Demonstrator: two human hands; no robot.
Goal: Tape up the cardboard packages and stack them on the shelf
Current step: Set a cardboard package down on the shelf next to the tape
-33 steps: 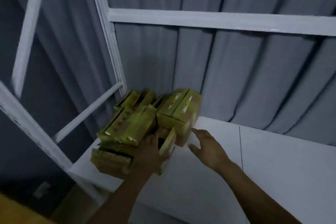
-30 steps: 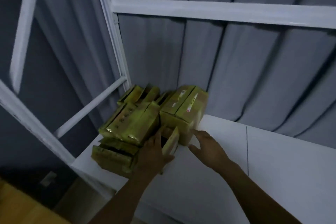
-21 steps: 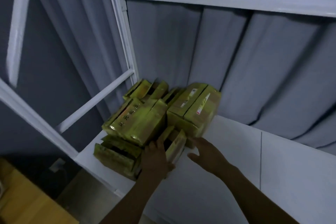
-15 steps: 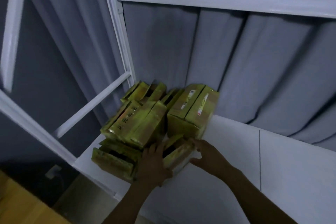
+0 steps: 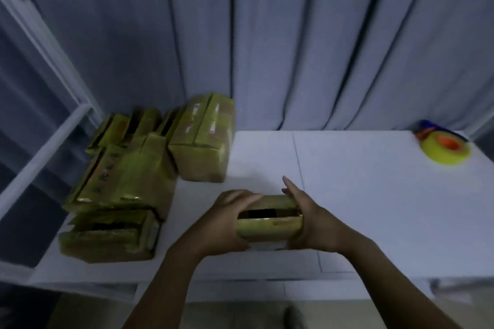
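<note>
Head view: a small cardboard package (image 5: 270, 225), its top flaps parted over a dark gap, sits at the near middle of the white shelf (image 5: 374, 208). The left hand (image 5: 227, 221) curls round its left end and the right hand (image 5: 312, 221) clasps its right end, one finger pointing away. Stacked packages (image 5: 120, 181) lie far left and a tape roll (image 5: 445, 151) far right.

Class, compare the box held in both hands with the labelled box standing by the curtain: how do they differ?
The held box shows a dark gap between its flaps; the labelled box looks closed. The held box is held between the left hand and right hand; the labelled box stands untouched. Both are yellowish cardboard.
</note>
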